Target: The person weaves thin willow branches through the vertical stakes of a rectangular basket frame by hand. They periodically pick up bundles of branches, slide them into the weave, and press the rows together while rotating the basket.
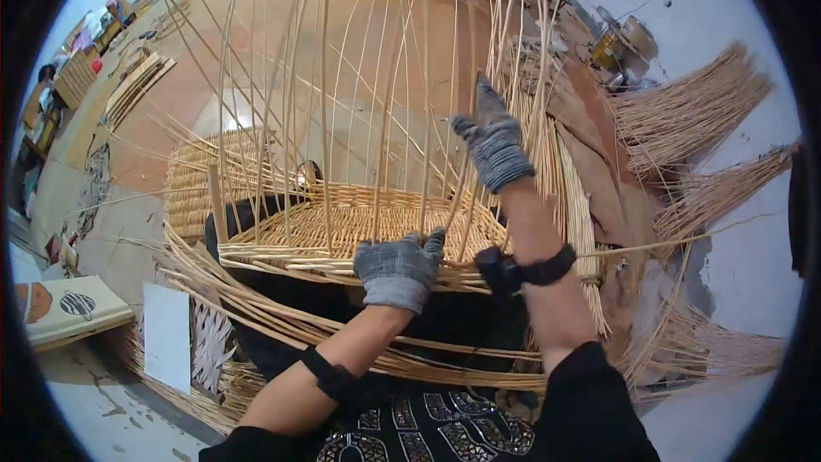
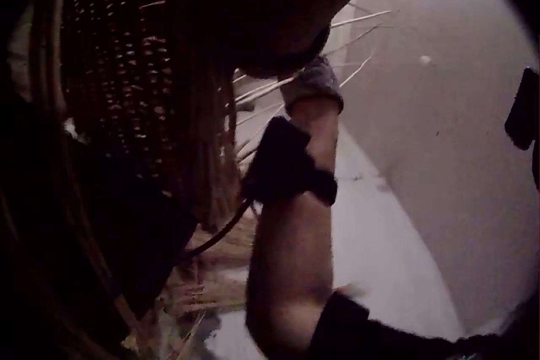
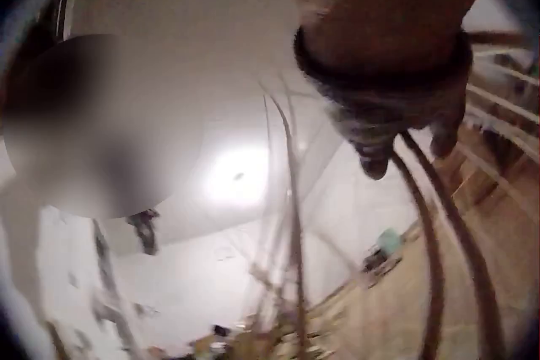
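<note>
A partly woven wicker basket (image 1: 333, 221) with a flat woven base lies across the person's lap, tall upright rods (image 1: 382, 120) rising from its edges. In the head view, the grey-gloved left hand (image 1: 398, 272) grips the near rim, thumb and forefinger on either side of an upright rod. Higher up on the right, the gloved right hand (image 1: 494, 141) is raised among the rods. The right wrist view shows two wicker rods (image 3: 430, 233) running out between the thumb and fingers of that hand (image 3: 392, 124). In the left wrist view the left hand's fingers are hidden in shadow.
Bundles of thin rods (image 1: 697, 107) lean at the right wall, and a long bundle (image 1: 577, 197) lies beside the basket. A woven panel (image 1: 205, 175) lies behind it. Left are a printed box (image 1: 77, 308) and a white sheet (image 1: 167, 338). Long loose rods curve across the lap.
</note>
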The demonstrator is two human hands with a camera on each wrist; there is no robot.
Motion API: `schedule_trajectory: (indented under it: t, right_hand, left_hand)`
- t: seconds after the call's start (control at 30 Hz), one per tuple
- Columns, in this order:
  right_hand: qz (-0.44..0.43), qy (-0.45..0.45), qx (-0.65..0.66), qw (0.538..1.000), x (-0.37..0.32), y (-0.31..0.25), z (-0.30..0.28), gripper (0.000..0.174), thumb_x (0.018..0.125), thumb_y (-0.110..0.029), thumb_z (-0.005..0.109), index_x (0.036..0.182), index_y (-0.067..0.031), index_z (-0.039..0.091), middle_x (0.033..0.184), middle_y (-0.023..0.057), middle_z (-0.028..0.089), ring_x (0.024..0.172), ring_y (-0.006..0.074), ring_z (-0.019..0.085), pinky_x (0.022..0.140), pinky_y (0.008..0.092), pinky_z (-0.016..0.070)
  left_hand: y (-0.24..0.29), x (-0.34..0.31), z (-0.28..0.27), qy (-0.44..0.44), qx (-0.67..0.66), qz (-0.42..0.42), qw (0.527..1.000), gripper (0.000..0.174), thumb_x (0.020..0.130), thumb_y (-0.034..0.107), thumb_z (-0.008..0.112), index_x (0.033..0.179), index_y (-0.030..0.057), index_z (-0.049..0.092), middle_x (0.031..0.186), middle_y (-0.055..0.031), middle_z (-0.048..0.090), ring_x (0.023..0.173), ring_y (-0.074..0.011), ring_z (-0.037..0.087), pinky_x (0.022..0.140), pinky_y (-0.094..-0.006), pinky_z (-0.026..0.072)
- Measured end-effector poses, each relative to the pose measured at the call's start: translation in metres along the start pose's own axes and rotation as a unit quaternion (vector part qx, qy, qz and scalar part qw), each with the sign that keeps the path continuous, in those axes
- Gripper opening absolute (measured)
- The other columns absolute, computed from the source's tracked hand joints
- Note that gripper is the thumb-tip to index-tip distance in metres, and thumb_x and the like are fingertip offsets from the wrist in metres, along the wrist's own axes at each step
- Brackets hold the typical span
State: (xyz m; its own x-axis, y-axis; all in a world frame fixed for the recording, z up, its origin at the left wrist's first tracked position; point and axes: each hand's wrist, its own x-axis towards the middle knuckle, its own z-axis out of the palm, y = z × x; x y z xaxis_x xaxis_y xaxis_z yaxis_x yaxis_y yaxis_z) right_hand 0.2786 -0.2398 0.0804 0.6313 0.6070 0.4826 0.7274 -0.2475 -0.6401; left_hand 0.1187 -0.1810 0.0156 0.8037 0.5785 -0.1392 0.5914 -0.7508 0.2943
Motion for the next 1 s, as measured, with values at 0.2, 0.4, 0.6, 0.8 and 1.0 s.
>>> schedule_trajectory:
  t: [0.2, 0.4, 0.6, 0.8, 1.0]
  right_hand:
    - [0.204, 0.207, 0.560, 0.776, -0.136, 0.063, -0.054, 0.025, 0.086, -0.018, 0.055, 0.108, -0.0071, 0.051, 0.094, 0.0105, 0.059, 0.094, 0.0253, 0.057, 0.086, 0.0485, 0.0478]
    - [0.375, 0.309, 0.442, 0.754, -0.203, -0.003, -0.055, 0.030, 0.089, -0.033, 0.049, 0.093, -0.0032, 0.054, 0.081, 0.0108, 0.061, 0.068, 0.0256, 0.061, 0.070, 0.0472, 0.0531]
    - [0.228, 0.135, 0.265, 0.927, -0.150, -0.047, -0.051, 0.029, 0.088, -0.034, 0.052, 0.079, -0.0059, 0.051, 0.070, 0.0091, 0.060, 0.066, 0.0223, 0.063, 0.049, 0.0345, 0.0536]
    - [0.307, 0.194, 0.454, 0.813, -0.179, 0.009, -0.053, 0.025, 0.087, -0.029, 0.055, 0.073, -0.0088, 0.051, 0.065, 0.0077, 0.060, 0.050, 0.0178, 0.058, 0.038, 0.0259, 0.0460]
    - [0.346, 0.266, 0.292, 0.851, -0.194, 0.013, -0.100, 0.018, 0.084, -0.021, 0.062, 0.084, -0.0076, 0.051, 0.071, 0.0117, 0.062, 0.050, 0.0152, 0.057, 0.039, 0.0226, 0.0443]
  left_hand:
    - [-0.006, 0.009, -0.026, -0.136, -0.095, 0.034, 0.986, 0.057, 0.080, 0.064, 0.041, 0.092, 0.0142, 0.067, 0.083, -0.0165, 0.065, 0.083, -0.0302, 0.062, 0.076, -0.0415, 0.0440]
    - [0.009, -0.006, -0.028, -0.056, -0.052, 0.017, 0.997, 0.067, 0.066, 0.075, 0.049, 0.086, 0.0141, 0.068, 0.082, -0.0137, 0.066, 0.080, -0.0288, 0.063, 0.075, -0.0389, 0.0437]
    - [0.014, 0.005, -0.018, -0.106, -0.046, -0.022, 0.993, 0.070, 0.070, 0.076, 0.041, 0.081, 0.0128, 0.070, 0.080, -0.0161, 0.066, 0.081, -0.0290, 0.064, 0.083, -0.0421, 0.0377]
    - [0.019, 0.012, -0.035, -0.198, -0.032, -0.047, 0.979, 0.077, 0.072, 0.073, 0.043, 0.106, 0.0070, 0.062, 0.101, -0.0169, 0.063, 0.097, -0.0318, 0.059, 0.093, -0.0453, 0.0334]
    - [0.066, -0.016, -0.043, -0.115, -0.058, 0.215, 0.968, 0.071, 0.075, 0.042, 0.065, 0.129, 0.0100, 0.032, 0.108, -0.0195, 0.058, 0.099, -0.0338, 0.057, 0.082, -0.0381, 0.0440]
